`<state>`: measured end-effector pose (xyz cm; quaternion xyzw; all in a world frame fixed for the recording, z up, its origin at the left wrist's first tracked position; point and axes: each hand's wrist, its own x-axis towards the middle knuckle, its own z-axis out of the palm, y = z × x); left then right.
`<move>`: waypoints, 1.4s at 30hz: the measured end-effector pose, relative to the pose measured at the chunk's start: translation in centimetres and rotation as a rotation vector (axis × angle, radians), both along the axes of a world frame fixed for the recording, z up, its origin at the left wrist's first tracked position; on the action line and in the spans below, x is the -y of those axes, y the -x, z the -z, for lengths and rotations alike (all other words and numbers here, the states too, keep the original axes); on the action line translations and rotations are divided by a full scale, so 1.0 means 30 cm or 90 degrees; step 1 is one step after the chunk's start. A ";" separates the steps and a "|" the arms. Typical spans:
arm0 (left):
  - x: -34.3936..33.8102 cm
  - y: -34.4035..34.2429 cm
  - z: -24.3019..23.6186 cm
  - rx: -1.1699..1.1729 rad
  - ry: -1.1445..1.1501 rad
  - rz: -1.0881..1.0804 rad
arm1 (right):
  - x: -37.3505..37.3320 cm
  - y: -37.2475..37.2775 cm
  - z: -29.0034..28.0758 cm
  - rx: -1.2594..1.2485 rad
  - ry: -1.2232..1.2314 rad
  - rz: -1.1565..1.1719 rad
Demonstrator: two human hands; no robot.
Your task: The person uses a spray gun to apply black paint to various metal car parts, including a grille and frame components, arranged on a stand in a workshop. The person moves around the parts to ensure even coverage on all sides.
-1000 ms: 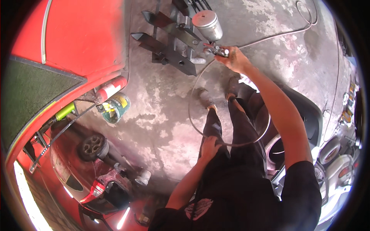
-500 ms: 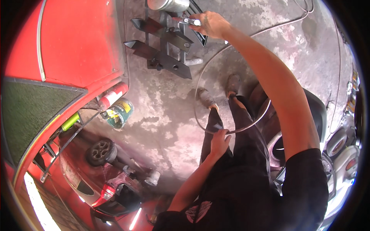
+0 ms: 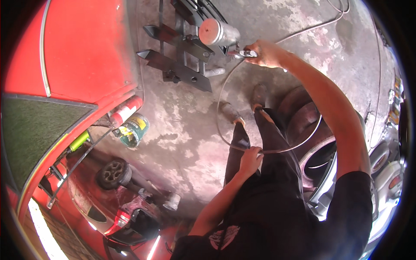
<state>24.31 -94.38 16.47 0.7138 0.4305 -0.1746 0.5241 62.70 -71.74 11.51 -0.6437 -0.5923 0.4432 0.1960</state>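
My right hand is closed around the handle of a spray gun, with my arm stretched far forward. The gun's metal cup points to the left, its reddish end showing. Just left of the cup lies a group of black metal parts, bars with pointed ends and round holes. My left hand is closed on a thin grey air hose in front of my legs. The hose curves in a wide loop between my hands. The gun's trigger is hidden by my fingers.
To the left stands a red vehicle panel. Beside it are a red fire extinguisher and a green bucket. Stacked tires sit right of my legs. A red car is at the lower left. More hose lies on the floor.
My right hand has drawn the spray gun to the right and nearer, away from over the black parts; the cup now shows its reddish end. My left hand stays nearly in place.
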 end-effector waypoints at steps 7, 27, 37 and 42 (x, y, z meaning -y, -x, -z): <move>0.036 0.251 0.091 -0.076 -0.071 0.037 | -0.045 0.144 0.018 0.126 -0.153 0.182; 0.137 0.736 0.100 -0.108 -0.092 0.006 | 0.220 0.573 0.051 0.171 -0.114 0.438; 0.047 0.797 0.084 -0.098 -0.093 -0.086 | 0.215 0.687 -0.089 0.050 0.086 0.269; -0.043 0.702 0.067 -0.054 -0.097 -0.131 | -0.009 0.623 -0.200 0.067 -0.003 0.140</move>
